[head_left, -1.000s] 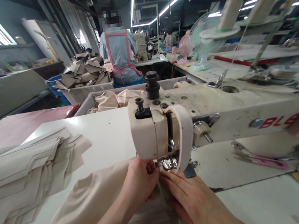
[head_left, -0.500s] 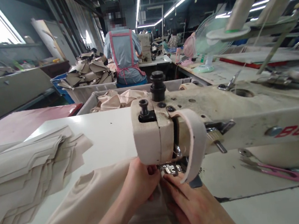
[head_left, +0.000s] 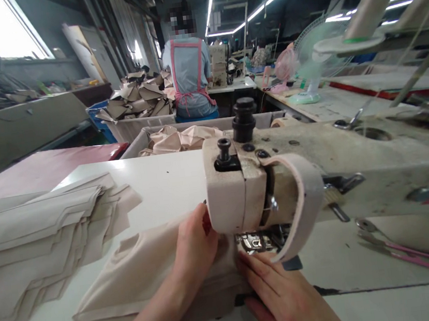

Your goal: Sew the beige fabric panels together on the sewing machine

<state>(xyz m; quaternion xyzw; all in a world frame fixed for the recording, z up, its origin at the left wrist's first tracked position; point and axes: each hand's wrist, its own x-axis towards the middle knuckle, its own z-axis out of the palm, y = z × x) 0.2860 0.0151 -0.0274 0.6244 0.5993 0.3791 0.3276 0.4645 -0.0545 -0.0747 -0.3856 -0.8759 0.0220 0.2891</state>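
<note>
My left hand (head_left: 194, 242) is closed beside the left face of the sewing machine's head (head_left: 226, 195). Its fingertips are partly hidden there, and a small dark tip shows above them; what they grip is unclear. Under that wrist lies a folded beige fabric piece (head_left: 134, 274), running toward the needle area. My right hand (head_left: 279, 290) lies flat, fingers stretched out, at the fabric's right edge just in front of the metal presser foot (head_left: 253, 241). A pale curved guard strap (head_left: 308, 196) hangs over the foot's right side.
Stacked beige cut pieces (head_left: 52, 237) lie on the left of the white table (head_left: 158, 183). Pink-handled scissors (head_left: 417, 255) rest right of the machine. Behind it stands a grey bin (head_left: 137, 141) of fabric. Farther off, a person (head_left: 190, 75) in an apron sits facing away.
My left hand has risen from near the presser foot to the machine head's side. The fabric has shifted slightly right. My right hand stays near the foot, and the whole view has moved slightly.
</note>
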